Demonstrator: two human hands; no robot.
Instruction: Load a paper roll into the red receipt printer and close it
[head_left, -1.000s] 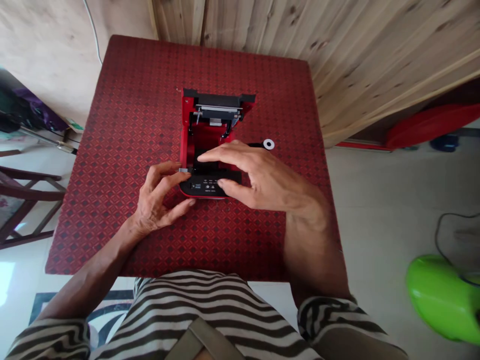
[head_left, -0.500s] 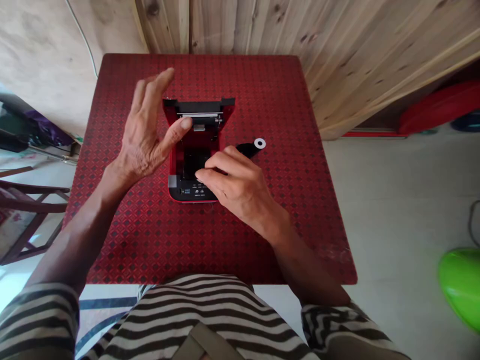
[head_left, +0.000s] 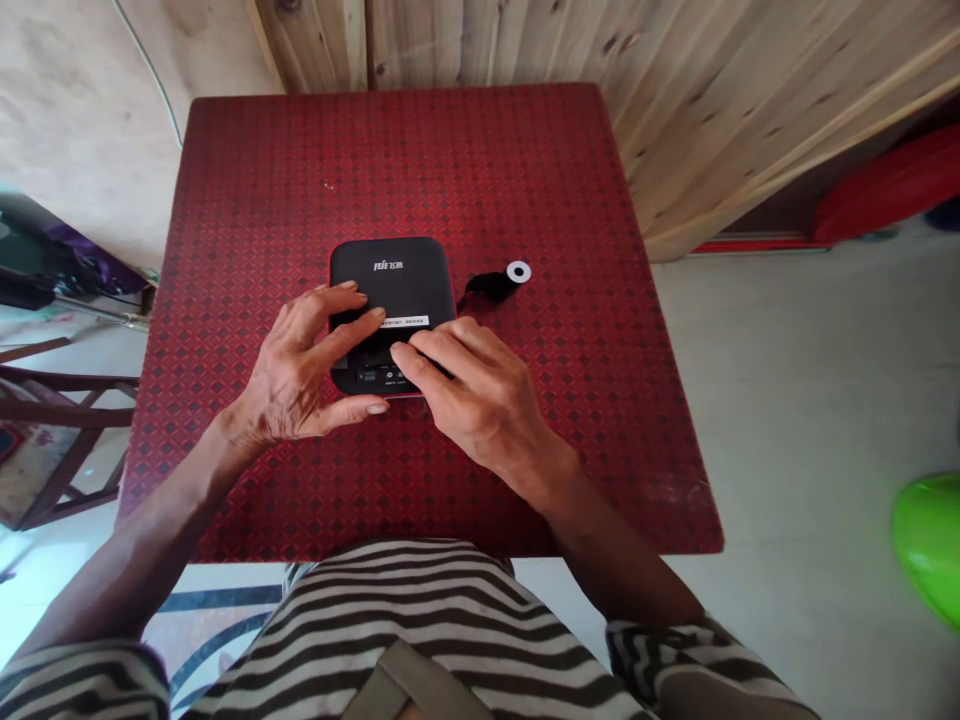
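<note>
A small black printer with a red rim [head_left: 390, 278] rests on the table with its lid down, a white label strip across the lid. My left hand [head_left: 300, 360] lies over its left side, fingers spread on the lid and thumb stretched along the front edge. At the printer's front right, my right hand [head_left: 480, 400] is closed in a pinch beside the dark gap above the button panel [head_left: 379, 378]. What its fingertips hold is hidden. Just right of the printer lies a black roll with a white ring-shaped end [head_left: 519, 272].
The red patterned table [head_left: 525, 150] stands against a wooden plank wall [head_left: 480, 45]. A wooden chair [head_left: 67, 430] is at the left. On the floor to the right is a bright green object [head_left: 934, 545].
The printer's lid, raised before, is now down. My left hand has come down from the raised lid onto its top. My right hand stays pinched at the printer's front right.
</note>
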